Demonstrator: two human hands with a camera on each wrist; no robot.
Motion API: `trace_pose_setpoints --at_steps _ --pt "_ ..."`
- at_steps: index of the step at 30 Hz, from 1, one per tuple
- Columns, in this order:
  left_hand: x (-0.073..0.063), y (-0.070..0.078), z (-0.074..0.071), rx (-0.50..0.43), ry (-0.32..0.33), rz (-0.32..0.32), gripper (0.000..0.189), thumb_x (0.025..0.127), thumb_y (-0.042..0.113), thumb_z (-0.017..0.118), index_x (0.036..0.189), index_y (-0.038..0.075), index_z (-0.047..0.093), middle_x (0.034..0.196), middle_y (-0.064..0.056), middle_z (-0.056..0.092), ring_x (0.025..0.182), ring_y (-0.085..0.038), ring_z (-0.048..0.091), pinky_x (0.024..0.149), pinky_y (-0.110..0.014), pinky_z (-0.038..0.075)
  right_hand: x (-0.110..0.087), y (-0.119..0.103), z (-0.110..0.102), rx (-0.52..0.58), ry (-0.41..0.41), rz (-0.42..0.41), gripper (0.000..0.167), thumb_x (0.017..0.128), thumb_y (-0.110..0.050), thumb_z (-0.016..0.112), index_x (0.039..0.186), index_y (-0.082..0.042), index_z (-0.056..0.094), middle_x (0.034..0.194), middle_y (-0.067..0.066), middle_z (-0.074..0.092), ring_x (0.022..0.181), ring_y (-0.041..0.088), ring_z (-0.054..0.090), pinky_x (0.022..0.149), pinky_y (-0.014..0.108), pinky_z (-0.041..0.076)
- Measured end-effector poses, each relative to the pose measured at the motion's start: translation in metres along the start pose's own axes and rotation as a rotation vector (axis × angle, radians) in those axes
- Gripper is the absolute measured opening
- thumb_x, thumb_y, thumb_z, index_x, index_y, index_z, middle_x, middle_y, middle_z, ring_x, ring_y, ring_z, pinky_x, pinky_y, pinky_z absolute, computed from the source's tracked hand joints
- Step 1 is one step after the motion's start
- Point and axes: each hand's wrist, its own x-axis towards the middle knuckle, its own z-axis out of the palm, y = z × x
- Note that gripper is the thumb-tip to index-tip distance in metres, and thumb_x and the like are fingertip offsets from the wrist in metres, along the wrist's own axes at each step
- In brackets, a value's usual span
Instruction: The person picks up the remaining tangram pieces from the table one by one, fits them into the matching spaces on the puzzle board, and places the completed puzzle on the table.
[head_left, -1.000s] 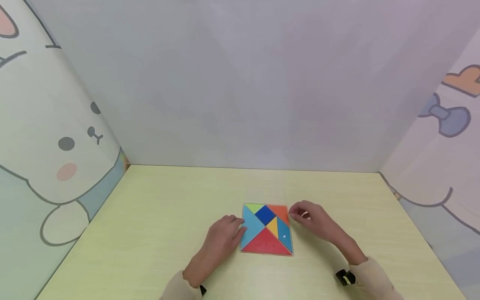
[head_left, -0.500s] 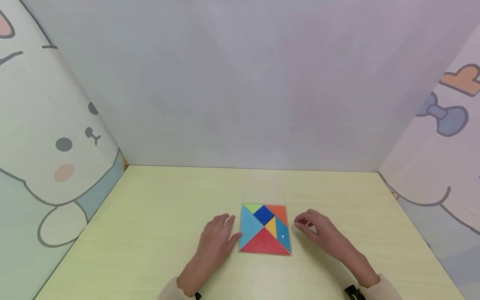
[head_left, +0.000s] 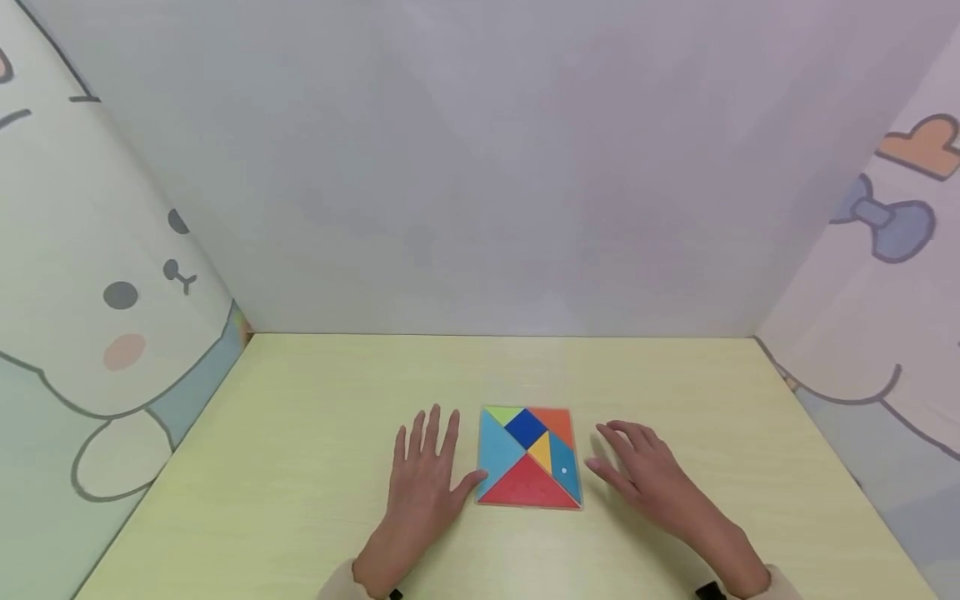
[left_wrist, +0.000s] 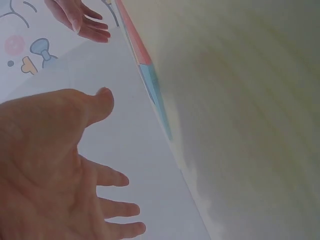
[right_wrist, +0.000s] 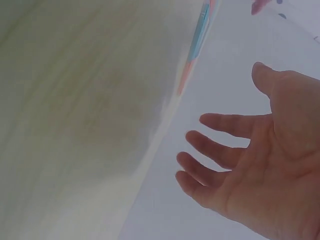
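Note:
A square tangram [head_left: 528, 485] lies flat on the table, its colored pieces fitted together in a clear tray. Red, light blue, green, dark blue, orange, yellow and blue pieces show in the head view. My left hand [head_left: 422, 483] is spread beside its left edge, the thumb tip overlapping the tangram's border in that view. Off the right edge, my right hand [head_left: 660, 487] hovers with fingers loosely bent and nothing in them. In the left wrist view, the left hand [left_wrist: 45, 165] shows an empty palm. The right hand's palm [right_wrist: 280, 165] is bare too.
The pale wooden table [head_left: 337, 392] carries the tangram near its front middle. A plain grey-white wall panel [head_left: 495, 167] rises at the back edge. Side panels with cartoon prints, a left one [head_left: 90, 250] and a right one [head_left: 885, 333], flank the table.
Both hands have drawn away from the tangram. The left fingers have straightened and spread; the right thumb and fingertips, close together before, have parted. The tangram stays in place.

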Motion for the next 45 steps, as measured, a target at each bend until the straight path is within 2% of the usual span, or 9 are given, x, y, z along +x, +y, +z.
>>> trace_pose_setpoints --at_steps 6,11,16,22,30,36,45 --pt "-0.001 -0.003 0.000 0.009 0.017 -0.052 0.090 0.090 0.061 0.065 0.158 0.007 0.038 0.160 -0.022 0.034 0.148 -0.044 0.029 0.117 -0.063 0.024 0.000 0.000 0.001 -0.093 0.004 0.024 0.076 0.099 -0.051 0.063 0.152 -0.001 0.045 0.152 0.026 0.041 0.139 0.050 0.034 0.110 0.068 0.028" --pt "-0.001 -0.006 0.000 -0.001 0.022 -0.063 0.086 0.093 0.059 0.061 0.158 0.009 0.037 0.162 -0.020 0.033 0.150 -0.044 0.025 0.117 -0.064 0.019 -0.001 0.001 0.002 -0.056 -0.009 0.060 0.085 0.098 -0.055 0.060 0.158 0.000 0.033 0.161 0.027 0.026 0.145 0.056 0.020 0.111 0.072 0.018" --pt "-0.002 -0.008 0.001 0.004 0.019 -0.068 0.083 0.094 0.058 0.060 0.158 0.010 0.038 0.162 -0.020 0.033 0.150 -0.045 0.023 0.117 -0.064 0.019 -0.002 0.001 0.003 -0.046 -0.006 0.079 0.090 0.097 -0.058 0.060 0.160 -0.002 0.028 0.163 0.027 0.020 0.145 0.059 0.013 0.108 0.077 0.014" --pt "-0.002 -0.010 0.001 0.004 0.013 -0.101 0.083 0.093 0.058 0.059 0.158 0.011 0.039 0.162 -0.019 0.032 0.150 -0.046 0.022 0.117 -0.065 0.017 0.000 0.002 0.004 -0.073 -0.001 0.077 0.093 0.095 -0.060 0.061 0.160 -0.002 0.027 0.164 0.027 0.018 0.145 0.060 0.011 0.107 0.077 0.012" --pt "-0.004 -0.009 0.002 0.013 0.010 -0.108 0.081 0.093 0.057 0.059 0.158 0.012 0.040 0.162 -0.018 0.032 0.150 -0.045 0.021 0.117 -0.065 0.016 -0.006 0.006 0.010 -0.093 0.037 0.103 0.095 0.094 -0.059 0.062 0.159 0.001 0.027 0.162 0.029 0.018 0.143 0.062 0.012 0.107 0.078 0.010" --pt "-0.003 -0.008 0.002 0.021 0.011 -0.109 0.081 0.093 0.057 0.059 0.158 0.012 0.040 0.163 -0.017 0.031 0.151 -0.045 0.020 0.118 -0.065 0.016 -0.007 0.008 0.009 -0.112 0.023 0.119 0.096 0.094 -0.060 0.062 0.159 0.001 0.025 0.162 0.029 0.018 0.143 0.062 0.013 0.106 0.078 0.013" --pt "-0.008 -0.005 0.003 0.005 0.022 -0.102 0.080 0.093 0.057 0.061 0.156 0.011 0.043 0.162 -0.018 0.033 0.150 -0.045 0.022 0.116 -0.066 0.019 -0.010 0.007 0.008 -0.075 -0.002 0.131 0.098 0.094 -0.060 0.062 0.159 0.002 0.024 0.162 0.030 0.018 0.144 0.062 0.012 0.107 0.077 0.011"
